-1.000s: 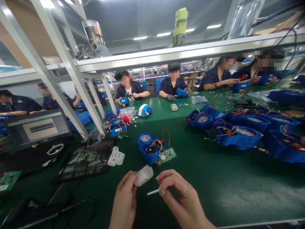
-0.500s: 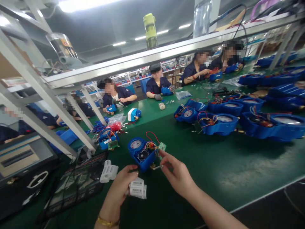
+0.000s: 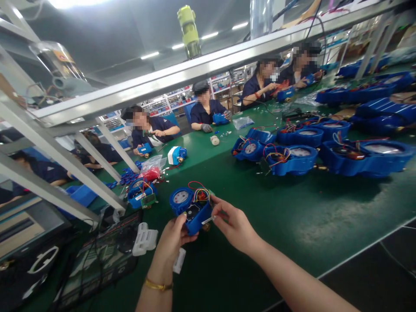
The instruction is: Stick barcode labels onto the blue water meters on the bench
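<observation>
A blue meter housing (image 3: 196, 222) with a round dial, coloured wires and an open compartment is in front of me. My left hand (image 3: 174, 236) grips its near left side, thumb on the rim and fingers beneath. White barcode labels (image 3: 179, 261) show just below that hand. My right hand (image 3: 232, 221) is at the housing's right side, its thumb and forefinger pinching a small white label strip (image 3: 207, 220) against or close to the wall. The green circuit board is mostly hidden behind the right fingers.
More barcode labels (image 3: 145, 239) lie at left beside a dark screen device (image 3: 104, 255). Another wired blue housing (image 3: 140, 193) stands behind them. Several blue meters (image 3: 292, 158) line the right of the green table (image 3: 260, 208). Co-workers (image 3: 208, 108) sit across, under a metal shelf frame (image 3: 162, 82).
My left hand has moved up and taken hold of the housing; the labels by it are now mostly hidden. My right hand has brought the strip to the housing's side. The view has shifted slightly.
</observation>
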`<state>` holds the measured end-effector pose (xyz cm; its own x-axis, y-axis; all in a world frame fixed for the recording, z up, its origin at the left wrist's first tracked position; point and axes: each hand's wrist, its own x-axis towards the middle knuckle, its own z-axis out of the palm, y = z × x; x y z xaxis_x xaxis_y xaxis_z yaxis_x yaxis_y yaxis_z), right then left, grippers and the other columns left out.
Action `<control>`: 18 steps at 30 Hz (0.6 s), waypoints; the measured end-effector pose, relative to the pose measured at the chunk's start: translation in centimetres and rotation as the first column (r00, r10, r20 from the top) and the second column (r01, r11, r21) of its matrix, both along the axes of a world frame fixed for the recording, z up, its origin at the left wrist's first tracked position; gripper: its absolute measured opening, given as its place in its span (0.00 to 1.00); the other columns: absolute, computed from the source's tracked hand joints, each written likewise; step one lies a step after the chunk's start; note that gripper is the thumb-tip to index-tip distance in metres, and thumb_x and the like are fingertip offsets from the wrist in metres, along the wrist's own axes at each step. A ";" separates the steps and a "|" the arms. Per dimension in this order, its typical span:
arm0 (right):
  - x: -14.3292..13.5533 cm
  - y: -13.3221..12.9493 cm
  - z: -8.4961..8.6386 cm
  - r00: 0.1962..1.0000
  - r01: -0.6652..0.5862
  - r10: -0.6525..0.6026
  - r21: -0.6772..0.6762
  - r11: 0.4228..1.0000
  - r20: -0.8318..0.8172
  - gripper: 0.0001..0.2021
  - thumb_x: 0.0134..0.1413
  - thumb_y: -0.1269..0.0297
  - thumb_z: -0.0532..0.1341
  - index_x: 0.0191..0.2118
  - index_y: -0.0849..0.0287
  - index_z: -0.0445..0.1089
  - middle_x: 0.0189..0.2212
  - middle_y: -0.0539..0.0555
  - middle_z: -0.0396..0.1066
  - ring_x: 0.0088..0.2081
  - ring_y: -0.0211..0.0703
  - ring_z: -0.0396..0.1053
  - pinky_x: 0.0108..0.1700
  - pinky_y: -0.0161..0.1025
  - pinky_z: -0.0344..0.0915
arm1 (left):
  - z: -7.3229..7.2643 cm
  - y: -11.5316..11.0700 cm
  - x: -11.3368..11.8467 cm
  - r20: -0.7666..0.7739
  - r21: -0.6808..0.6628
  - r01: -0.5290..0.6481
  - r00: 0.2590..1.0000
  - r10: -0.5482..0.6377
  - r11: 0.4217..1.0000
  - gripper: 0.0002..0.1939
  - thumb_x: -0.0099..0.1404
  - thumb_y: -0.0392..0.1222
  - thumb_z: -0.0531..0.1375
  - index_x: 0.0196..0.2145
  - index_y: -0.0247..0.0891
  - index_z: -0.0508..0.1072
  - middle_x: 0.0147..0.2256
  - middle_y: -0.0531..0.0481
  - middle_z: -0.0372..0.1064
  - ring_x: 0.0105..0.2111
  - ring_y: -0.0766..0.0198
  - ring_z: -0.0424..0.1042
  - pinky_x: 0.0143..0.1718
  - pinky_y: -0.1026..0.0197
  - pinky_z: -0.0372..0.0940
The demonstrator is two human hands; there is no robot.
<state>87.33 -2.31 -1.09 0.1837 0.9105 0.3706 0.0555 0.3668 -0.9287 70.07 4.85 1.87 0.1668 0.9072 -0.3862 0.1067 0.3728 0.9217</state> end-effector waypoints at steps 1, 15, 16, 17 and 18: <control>0.0 0.2 0.1 0.999 -0.037 0.038 0.006 0.999 -0.038 0.03 0.53 0.64 0.57 0.32 0.57 0.65 0.57 0.64 0.58 0.62 0.53 0.48 0.51 0.47 0.63 | 0.1 0.0 0.3 0.017 -0.020 -0.017 1.000 0.017 1.000 0.11 0.67 0.41 0.53 0.41 0.29 0.65 0.26 0.43 0.72 0.24 0.59 0.73 0.27 0.58 0.71; 0.6 4.3 3.8 0.980 -0.194 0.195 0.033 0.980 -0.028 0.02 0.49 0.67 0.59 0.29 0.59 0.66 0.51 0.62 0.64 0.60 0.50 0.53 0.53 0.44 0.61 | 1.2 -0.8 0.5 0.227 -0.185 -0.114 0.961 0.155 0.976 0.21 0.70 0.51 0.46 0.47 0.31 0.64 0.27 0.45 0.72 0.22 0.64 0.73 0.22 0.67 0.69; 0.6 4.3 4.0 0.985 -0.171 0.171 0.013 0.985 0.006 0.01 0.48 0.69 0.59 0.29 0.59 0.67 0.51 0.61 0.63 0.59 0.50 0.54 0.53 0.44 0.60 | 1.1 -0.8 0.5 0.231 -0.192 -0.113 0.960 0.157 0.975 0.21 0.70 0.51 0.46 0.47 0.30 0.64 0.26 0.45 0.72 0.22 0.64 0.73 0.22 0.67 0.69; 0.5 4.3 4.1 0.989 -0.146 0.146 -0.007 0.989 0.039 0.02 0.48 0.71 0.59 0.29 0.60 0.68 0.52 0.60 0.62 0.58 0.50 0.56 0.53 0.44 0.60 | 1.1 -0.8 0.5 0.235 -0.197 -0.111 0.959 0.157 0.974 0.21 0.70 0.51 0.46 0.47 0.30 0.64 0.26 0.45 0.71 0.22 0.64 0.73 0.22 0.67 0.69; 0.4 4.3 4.2 0.990 -0.119 0.121 -0.026 0.993 0.070 0.03 0.48 0.73 0.59 0.29 0.60 0.69 0.52 0.59 0.62 0.57 0.50 0.57 0.53 0.45 0.59 | 1.0 -0.8 0.6 0.239 -0.200 -0.110 0.958 0.157 0.974 0.21 0.70 0.51 0.45 0.47 0.30 0.64 0.26 0.45 0.71 0.22 0.63 0.73 0.22 0.66 0.69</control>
